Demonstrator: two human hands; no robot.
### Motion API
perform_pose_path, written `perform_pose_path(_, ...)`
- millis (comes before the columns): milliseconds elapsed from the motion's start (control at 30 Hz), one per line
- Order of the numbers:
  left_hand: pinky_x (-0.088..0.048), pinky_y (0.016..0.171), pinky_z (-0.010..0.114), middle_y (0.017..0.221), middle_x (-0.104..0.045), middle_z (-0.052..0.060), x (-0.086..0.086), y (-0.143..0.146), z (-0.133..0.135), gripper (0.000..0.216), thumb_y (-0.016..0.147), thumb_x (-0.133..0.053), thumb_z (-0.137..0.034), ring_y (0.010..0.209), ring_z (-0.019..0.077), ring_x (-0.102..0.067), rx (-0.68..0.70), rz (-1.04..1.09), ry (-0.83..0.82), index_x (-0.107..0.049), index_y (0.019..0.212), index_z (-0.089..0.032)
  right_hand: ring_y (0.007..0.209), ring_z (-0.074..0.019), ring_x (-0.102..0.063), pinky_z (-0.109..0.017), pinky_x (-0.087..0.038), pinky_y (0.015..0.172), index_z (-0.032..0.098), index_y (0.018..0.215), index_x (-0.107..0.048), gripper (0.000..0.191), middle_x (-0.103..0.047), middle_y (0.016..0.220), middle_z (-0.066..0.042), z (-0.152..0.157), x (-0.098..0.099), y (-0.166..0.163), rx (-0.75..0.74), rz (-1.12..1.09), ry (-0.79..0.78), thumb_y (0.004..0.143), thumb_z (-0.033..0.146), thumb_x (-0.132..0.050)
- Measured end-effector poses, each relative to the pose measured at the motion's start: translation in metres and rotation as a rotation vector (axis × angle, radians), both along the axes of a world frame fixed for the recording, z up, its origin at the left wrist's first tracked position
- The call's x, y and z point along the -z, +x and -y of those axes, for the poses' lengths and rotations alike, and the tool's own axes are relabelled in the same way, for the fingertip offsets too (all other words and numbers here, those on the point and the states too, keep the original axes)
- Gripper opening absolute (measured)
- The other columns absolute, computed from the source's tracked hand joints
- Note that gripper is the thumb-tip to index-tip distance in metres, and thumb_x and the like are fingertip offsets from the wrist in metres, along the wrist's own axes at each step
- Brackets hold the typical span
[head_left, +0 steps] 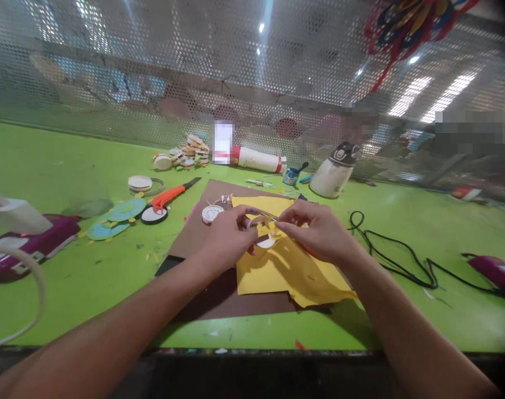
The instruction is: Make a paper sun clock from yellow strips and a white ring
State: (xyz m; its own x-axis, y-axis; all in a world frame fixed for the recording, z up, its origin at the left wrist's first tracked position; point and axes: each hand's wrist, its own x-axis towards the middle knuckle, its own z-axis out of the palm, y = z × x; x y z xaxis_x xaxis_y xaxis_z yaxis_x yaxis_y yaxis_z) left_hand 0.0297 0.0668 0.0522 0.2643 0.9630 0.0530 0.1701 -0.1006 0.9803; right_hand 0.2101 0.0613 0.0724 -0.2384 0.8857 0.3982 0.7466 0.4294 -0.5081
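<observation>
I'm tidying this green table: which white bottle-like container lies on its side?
The white cylindrical container with red ends. It lies along its length, while the white tapered container with a black top stands on its base.

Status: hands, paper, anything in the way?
Left hand, right hand close together over yellow paper; grip unclear. Paper overlying brown board. Nearby clutter: blue-marked white disc beside left hand.

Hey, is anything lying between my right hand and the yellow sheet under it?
Yes, it seems so: a red-orange object shows just below the right hand, over the yellow sheet. The hand hides most of it, so I can't tell what it is.
</observation>
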Motion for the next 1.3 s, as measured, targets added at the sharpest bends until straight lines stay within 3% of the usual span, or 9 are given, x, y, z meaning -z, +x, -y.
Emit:
perform_pose_path(833,-0.043,0.043,0.018,0.056,-0.050,-0.006,-0.003,0.003,0.002,0.036,0.070,-0.054,-0.003,0.040,0.0082,-0.055,0.043,0.037,-0.154,-0.056,0.105,-0.010,0.065,-0.0148,-0.053,-0.026,-0.035,0.059,0.014,0.065,-0.061,0.011,-0.058,0.067,-0.003,0.003,0.010,-0.013,-0.012,0.229,0.234,0.074,0.007,-0.060)
perform_pose_path(1300,-0.046,0.045,0.022,0.056,-0.047,-0.008,0.004,0.003,-0.001,0.040,0.068,-0.054,-0.002,0.040,0.0089,-0.054,0.046,0.057,-0.160,-0.053,0.107,-0.012,0.064,-0.0146,-0.052,-0.025,-0.036,0.058,0.016,0.064,-0.058,0.011,-0.056,0.066,-0.002,0.005,0.012,-0.017,0.054,0.285,0.159,0.072,0.009,-0.057)
